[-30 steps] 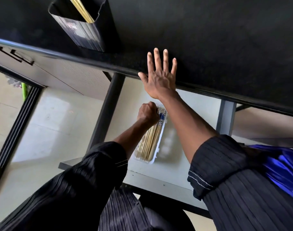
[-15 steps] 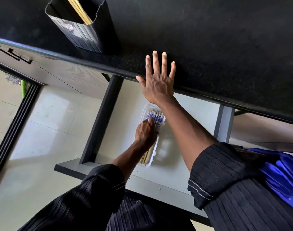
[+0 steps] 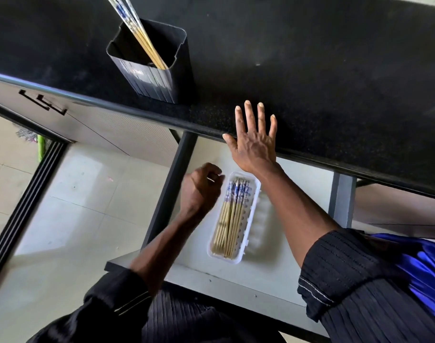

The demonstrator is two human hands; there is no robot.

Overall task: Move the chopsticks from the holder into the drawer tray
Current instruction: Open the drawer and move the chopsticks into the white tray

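My left hand (image 3: 202, 188) is curled loosely, fingers bent in toward the palm with nothing between them that I can see, hanging just left of the white perforated plastic tray (image 3: 249, 220). My right hand (image 3: 254, 142) lies flat, fingers spread wide and palm down, on the near edge of the black speckled stone countertop (image 3: 310, 70), bracing me.

The tray sits in the open pale drawer (image 3: 261, 273) below that counter edge, running near to far. Inside it a bundle of slim bamboo chopsticks with blue-and-white patterned tops (image 3: 232, 214) lies side by side, patterned ends toward the far end.

Farther off and to the left, the dark ribbed square plastic holder (image 3: 149, 78) stands on the countertop. A few more chopsticks (image 3: 142, 39) lean in it, patterned ends up and tilted to the far left. So the job looks partly done.

These sticks should be light, stiff and smooth, likely to slide against one another and roll if let go loosely. I judge the best hold is a pinch around all the leaning ones together, just above the holder's rim, lifting along their tilt so the tips clear the wall.
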